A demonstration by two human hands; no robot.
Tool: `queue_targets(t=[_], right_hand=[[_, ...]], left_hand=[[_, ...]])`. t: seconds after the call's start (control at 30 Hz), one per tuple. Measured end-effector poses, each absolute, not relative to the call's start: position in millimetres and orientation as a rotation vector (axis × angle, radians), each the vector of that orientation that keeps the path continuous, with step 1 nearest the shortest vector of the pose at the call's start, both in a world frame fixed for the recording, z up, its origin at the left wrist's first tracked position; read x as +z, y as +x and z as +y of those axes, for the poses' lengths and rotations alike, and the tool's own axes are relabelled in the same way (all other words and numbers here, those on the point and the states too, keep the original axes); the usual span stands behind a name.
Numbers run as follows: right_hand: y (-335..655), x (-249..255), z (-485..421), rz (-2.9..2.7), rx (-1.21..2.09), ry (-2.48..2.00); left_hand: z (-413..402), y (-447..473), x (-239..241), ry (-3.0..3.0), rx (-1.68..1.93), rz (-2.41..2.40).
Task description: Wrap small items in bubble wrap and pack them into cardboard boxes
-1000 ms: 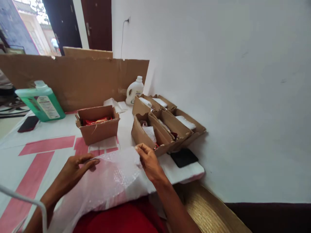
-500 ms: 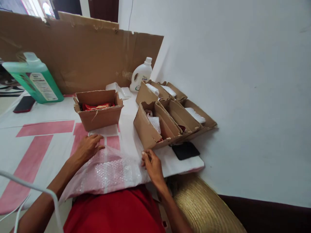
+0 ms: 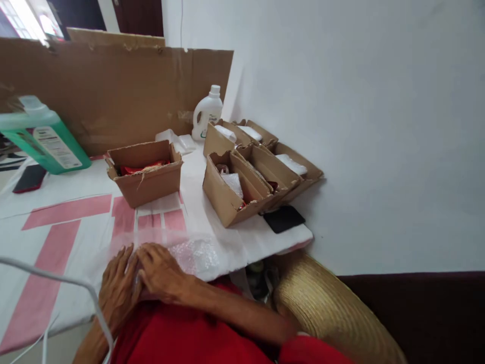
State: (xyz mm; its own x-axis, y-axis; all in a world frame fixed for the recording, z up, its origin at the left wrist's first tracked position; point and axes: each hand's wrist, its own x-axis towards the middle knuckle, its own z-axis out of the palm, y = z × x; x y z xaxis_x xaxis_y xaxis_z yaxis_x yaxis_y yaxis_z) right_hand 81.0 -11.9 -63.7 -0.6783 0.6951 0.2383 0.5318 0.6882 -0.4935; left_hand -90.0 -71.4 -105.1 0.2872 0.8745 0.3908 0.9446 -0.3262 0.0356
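A sheet of clear bubble wrap (image 3: pixel 197 254) lies along the near edge of the table. My left hand (image 3: pixel 119 285) is on its left end, fingers pressed together over the plastic, with the thumb side partly hidden. Right beside it, my right hand (image 3: pixel 161 270) reaches across from the right, its bent fingers closed on the same wrap. The two hands touch or nearly touch. A fold of plastic shows beneath them, just above the red clothing (image 3: pixel 178 333) on my lap.
Beyond the hands stands an open cardboard box (image 3: pixel 151 184) with red packets. Several open boxes (image 3: pixel 235 202) cluster to the right, near a black flat object (image 3: pixel 284 218). A green jug (image 3: pixel 49 144), a phone (image 3: pixel 30 178) and a white bottle (image 3: pixel 208 114) stand farther back. A white cable (image 3: pixel 56 278) crosses the left foreground.
My right hand has swung left, from beside the boxes to my left hand. My left hand has come back toward my body, and both now hold the wrap's left end.
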Motion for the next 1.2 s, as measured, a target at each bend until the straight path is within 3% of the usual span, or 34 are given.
queue_targets(t=[0.13, 0.27, 0.53, 0.93, 1.2], right_hand=[[50.6, -77.1, -10.9, -2.542, 0.589, -0.900], [54.2, -92.8, -2.2, -2.597, 0.528, -0.878], [201.0, -109.9, 38.5, -2.449, 0.560, -1.538], [279.5, -114.2, -1.2, -2.823, 0.207, -0.898], [291.9, -113.6, 9.3, -2.804, 0.483, -0.772]], left_hand=[[-82.7, -109.6, -144.7, -2.387, -0.577, -1.760], [-92.8, -96.4, -133.9, -2.364, -0.552, -1.811], [-88.2, -80.7, -107.7, -2.325, -0.467, -1.911], [-119.7, -156.1, -116.5, -2.591, -0.411, -1.593], [-133.2, -188.8, -114.9, -2.664, -0.699, -1.850]])
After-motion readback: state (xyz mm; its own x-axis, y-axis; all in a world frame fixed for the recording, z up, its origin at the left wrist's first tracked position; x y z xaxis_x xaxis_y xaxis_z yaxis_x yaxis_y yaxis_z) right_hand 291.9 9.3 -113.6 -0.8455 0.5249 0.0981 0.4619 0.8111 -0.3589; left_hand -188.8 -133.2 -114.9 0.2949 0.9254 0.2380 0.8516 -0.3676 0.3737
